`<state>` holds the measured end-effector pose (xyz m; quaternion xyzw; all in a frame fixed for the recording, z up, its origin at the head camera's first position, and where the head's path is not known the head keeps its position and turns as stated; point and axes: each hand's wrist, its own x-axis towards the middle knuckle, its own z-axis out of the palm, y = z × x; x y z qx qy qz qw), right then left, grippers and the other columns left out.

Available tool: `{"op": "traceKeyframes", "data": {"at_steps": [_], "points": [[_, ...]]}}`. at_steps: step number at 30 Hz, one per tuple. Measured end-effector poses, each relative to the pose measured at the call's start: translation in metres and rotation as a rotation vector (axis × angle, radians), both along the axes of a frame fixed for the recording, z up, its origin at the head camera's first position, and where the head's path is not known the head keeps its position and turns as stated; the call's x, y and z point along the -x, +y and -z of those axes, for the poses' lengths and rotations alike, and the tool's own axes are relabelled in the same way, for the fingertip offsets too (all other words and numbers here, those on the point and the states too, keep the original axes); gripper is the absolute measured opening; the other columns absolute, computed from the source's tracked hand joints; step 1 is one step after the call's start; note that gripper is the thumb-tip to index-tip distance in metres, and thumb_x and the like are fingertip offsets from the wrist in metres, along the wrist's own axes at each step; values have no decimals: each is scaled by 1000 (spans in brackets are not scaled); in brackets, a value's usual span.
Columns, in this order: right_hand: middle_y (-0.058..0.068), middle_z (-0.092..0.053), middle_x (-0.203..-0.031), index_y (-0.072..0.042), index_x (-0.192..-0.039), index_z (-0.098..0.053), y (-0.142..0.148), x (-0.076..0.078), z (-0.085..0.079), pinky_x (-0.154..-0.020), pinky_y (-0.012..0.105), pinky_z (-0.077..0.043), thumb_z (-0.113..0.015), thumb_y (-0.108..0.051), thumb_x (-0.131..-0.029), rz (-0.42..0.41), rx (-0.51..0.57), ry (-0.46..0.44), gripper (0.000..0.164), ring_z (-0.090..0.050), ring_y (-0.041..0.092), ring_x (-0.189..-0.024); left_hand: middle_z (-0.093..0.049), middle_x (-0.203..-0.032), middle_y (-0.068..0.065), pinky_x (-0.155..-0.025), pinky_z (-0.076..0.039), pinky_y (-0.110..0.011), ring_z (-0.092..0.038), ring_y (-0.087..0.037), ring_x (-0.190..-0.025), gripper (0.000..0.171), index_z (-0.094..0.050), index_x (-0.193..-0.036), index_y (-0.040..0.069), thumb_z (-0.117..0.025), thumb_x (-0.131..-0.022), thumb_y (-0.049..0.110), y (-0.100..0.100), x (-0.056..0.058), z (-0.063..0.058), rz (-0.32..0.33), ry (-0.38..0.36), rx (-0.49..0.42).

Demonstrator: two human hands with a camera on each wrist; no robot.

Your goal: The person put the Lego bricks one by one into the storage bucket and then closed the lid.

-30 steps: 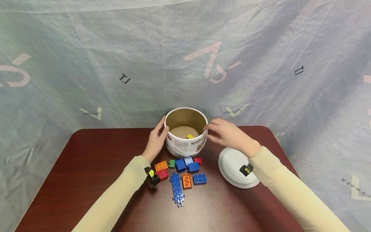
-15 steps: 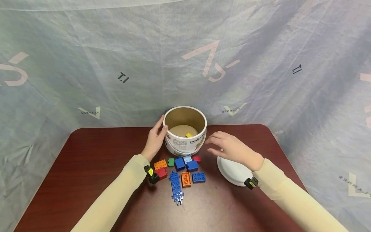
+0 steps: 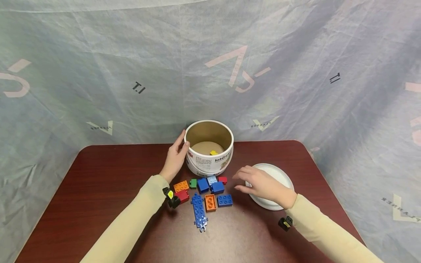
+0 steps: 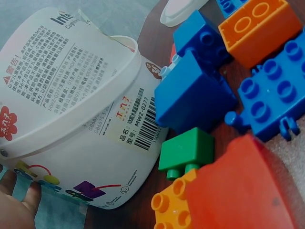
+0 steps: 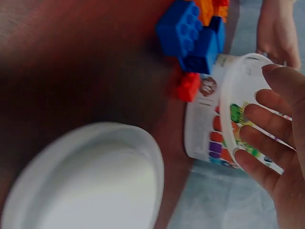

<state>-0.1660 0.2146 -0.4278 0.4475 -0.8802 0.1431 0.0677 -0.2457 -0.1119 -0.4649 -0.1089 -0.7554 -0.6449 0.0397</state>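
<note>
My left hand [image 3: 174, 160] rests on the left side of a white toy bucket [image 3: 208, 164], fingers fairly straight along the outer wall and thumb near the front rim. The bucket stands upright without its cover; a yellow brick [image 3: 213, 153] lies on its bottom. To the right, my right hand [image 3: 263, 184] hovers above the left part of a round white lid [image 3: 283, 179]. Its fingers are spread and relaxed, and nothing is between them in the right wrist view. Between the hands, in front of the bucket, are toy bricks, among them a small red brick [image 3: 222, 180].
Several bricks lie close together: a green brick [image 3: 193, 183], a six-stud blue brick [image 3: 224, 200], an upturned orange brick [image 3: 210, 202] and a long blue base [image 3: 198, 210] with a hook. They lie on a dark red-brown table [image 3: 108, 182]. A grey fabric sheet [image 3: 164, 73] hangs behind.
My right hand has left the bucket's right rim and come down and nearer, over the lid's left part. My left hand stays at the bucket. The bricks have not moved.
</note>
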Motion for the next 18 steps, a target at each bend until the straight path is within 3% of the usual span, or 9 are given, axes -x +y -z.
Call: {"op": "traceKeyframes", "data": {"at_steps": [6, 18], "points": [[-4, -72, -110, -20, -116, -75, -1, -4, 16, -92, 35, -56, -78, -17, -94, -62, 65, -88, 22, -65, 12, -105, -27, -171, 3, -121, -36, -44, -31, -21, -155, 60, -30, -166, 21, -52, -111, 25, 0, -1, 0, -8, -1, 3], [4, -72, -109, -7, -116, -73, -2, -10, 47, -90, 35, -58, -82, -22, -91, -50, 33, -78, 31, -66, 15, -101, -28, -170, 4, -122, -34, -44, -29, -19, -156, 60, -30, -166, 22, -53, -111, 26, 0, 0, 1, -10, 1, 1]]}}
